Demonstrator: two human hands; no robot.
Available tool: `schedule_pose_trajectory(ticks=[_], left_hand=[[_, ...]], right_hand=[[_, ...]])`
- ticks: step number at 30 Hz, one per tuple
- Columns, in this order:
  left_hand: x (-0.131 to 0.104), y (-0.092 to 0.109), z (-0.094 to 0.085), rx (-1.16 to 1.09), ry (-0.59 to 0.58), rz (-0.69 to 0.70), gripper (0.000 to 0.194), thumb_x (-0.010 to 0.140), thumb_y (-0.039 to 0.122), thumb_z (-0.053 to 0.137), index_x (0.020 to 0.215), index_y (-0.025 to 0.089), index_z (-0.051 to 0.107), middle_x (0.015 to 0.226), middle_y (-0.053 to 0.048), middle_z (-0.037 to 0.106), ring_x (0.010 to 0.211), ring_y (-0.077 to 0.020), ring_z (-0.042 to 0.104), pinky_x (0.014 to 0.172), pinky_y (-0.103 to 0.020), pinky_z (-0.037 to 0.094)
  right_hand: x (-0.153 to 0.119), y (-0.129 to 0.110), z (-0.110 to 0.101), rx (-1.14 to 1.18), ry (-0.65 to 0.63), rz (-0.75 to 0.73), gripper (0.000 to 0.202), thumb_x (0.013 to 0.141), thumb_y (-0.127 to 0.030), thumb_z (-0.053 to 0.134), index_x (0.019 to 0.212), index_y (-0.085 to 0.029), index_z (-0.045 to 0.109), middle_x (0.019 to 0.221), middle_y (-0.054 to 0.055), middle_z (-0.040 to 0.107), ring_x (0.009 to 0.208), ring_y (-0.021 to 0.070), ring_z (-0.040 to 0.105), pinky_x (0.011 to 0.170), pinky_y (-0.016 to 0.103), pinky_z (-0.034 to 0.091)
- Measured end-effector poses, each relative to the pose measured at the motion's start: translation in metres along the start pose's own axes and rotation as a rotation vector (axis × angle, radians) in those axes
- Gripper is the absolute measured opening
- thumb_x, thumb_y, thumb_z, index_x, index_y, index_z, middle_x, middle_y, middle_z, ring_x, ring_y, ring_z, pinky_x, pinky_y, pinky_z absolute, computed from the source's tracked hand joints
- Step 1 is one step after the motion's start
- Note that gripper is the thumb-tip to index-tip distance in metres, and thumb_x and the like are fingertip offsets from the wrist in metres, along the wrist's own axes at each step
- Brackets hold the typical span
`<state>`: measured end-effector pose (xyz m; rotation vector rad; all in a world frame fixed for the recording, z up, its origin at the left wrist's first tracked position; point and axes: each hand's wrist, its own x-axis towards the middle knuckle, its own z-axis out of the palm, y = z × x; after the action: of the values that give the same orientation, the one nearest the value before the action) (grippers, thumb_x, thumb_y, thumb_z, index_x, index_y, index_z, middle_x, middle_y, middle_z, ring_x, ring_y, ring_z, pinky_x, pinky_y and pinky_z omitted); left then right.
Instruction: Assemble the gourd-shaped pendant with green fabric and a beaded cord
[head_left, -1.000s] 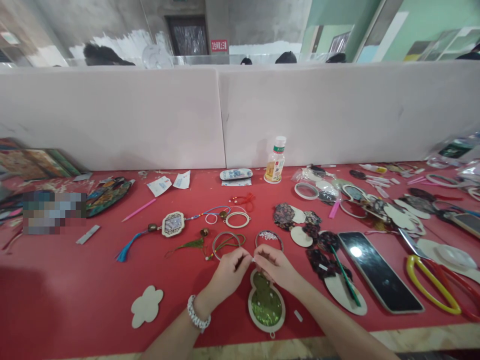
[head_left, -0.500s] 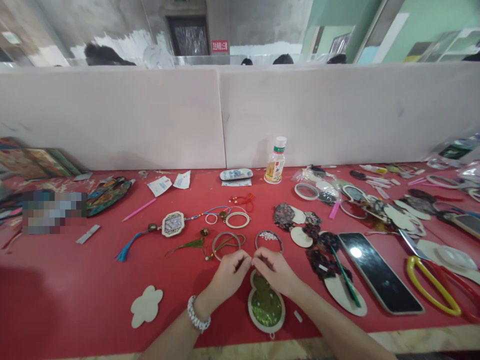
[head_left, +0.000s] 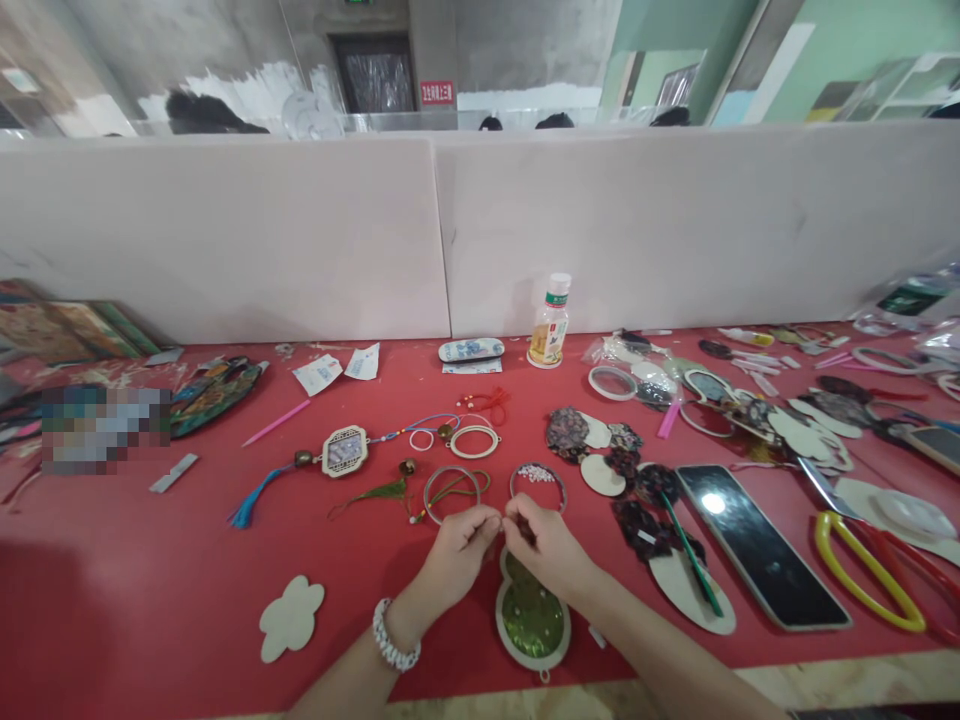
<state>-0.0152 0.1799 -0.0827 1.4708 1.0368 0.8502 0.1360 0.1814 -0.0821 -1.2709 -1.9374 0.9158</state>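
My left hand (head_left: 459,550) and my right hand (head_left: 551,548) meet fingertip to fingertip, both pinched closed. Whatever they pinch is too small or too hidden to name. Under my right hand lies a gourd-shaped pendant (head_left: 532,620) with a pale rim, a shiny green filling and a small loop at its bottom; its upper part is partly covered. Just beyond my fingers is a round ring tray (head_left: 538,487) with small white and pink beads (head_left: 536,473). Beside it, past my left hand, a clear ring (head_left: 452,493) lies over a green cord. A white beaded bracelet (head_left: 394,640) circles my left wrist.
To the right lie a phone (head_left: 761,545), yellow-and-red handled scissors (head_left: 866,570), a green stick (head_left: 694,560) and dark shell-like pieces. A bottle (head_left: 549,325) stands by the white partition (head_left: 637,220). Left are a tasselled pendant (head_left: 345,452), pink pencil (head_left: 277,422) and flower-shaped blank (head_left: 292,615).
My hands stay pinched together above the gourd pendant, with only a slight shift of the fingers. The view has moved very slightly; the things on the table lie as before.
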Motion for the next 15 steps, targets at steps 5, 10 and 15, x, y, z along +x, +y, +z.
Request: schedule_pose_trajectory(ticks=[5,10,15], left_hand=[[-0.0005,-0.0010,-0.0023,-0.080,-0.015,-0.057,0.035,0.084,0.044,0.040,0.068,0.015,0.050,0.049,0.006,0.042,0.036,-0.0045,0.035,0.034,-0.016,0.026],[-0.0001,-0.0018,-0.0043,-0.210,-0.073,-0.076,0.035,0.081,0.046,0.043,0.087,0.013,0.055,0.052,0.004,0.050,0.031,-0.0036,0.036,0.031,-0.015,0.025],[0.0014,0.0030,-0.0023,-0.124,0.001,-0.083,0.032,0.074,0.044,0.055,0.075,0.012,0.056,0.045,0.007,0.045,0.029,-0.0026,0.035,0.030,-0.014,0.026]], right_hand=[[-0.0003,-0.0007,-0.0015,-0.009,0.052,-0.008,0.004,0.080,-0.024,0.043,0.079,-0.020,0.045,0.061,-0.004,0.049,0.051,0.0098,0.048,0.049,0.019,0.034],[0.0011,-0.0032,-0.0085,0.058,0.065,-0.034,0.010,0.083,-0.026,0.042,0.079,-0.019,0.048,0.064,-0.001,0.054,0.054,0.0104,0.050,0.052,0.020,0.038],[0.0001,-0.0041,-0.0075,0.163,0.059,-0.017,0.016,0.084,-0.030,0.042,0.077,-0.018,0.050,0.062,-0.002,0.052,0.052,0.0092,0.048,0.048,0.018,0.037]])
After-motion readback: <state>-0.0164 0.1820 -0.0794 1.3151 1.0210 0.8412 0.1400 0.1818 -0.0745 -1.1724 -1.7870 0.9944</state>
